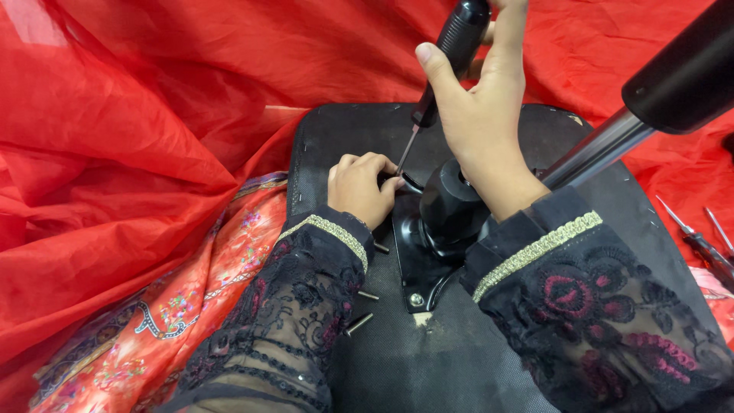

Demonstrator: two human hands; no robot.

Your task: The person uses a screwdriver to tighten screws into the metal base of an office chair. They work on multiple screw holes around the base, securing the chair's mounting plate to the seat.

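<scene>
My right hand grips the black handle of a screwdriver, held upright with its thin shaft pointing down at a black metal bracket. My left hand is curled on the bracket's upper edge, fingertips right at the screwdriver tip. The bracket is mounted on a black seat underside and carries a black hub. One screw sits in the bracket's lower corner. Both of my arms wear black lace sleeves with gold trim.
Three loose screws lie on the seat beside my left sleeve. A metal tube with a black cover slants up to the right. Pliers lie at the right edge. Red cloth surrounds the seat.
</scene>
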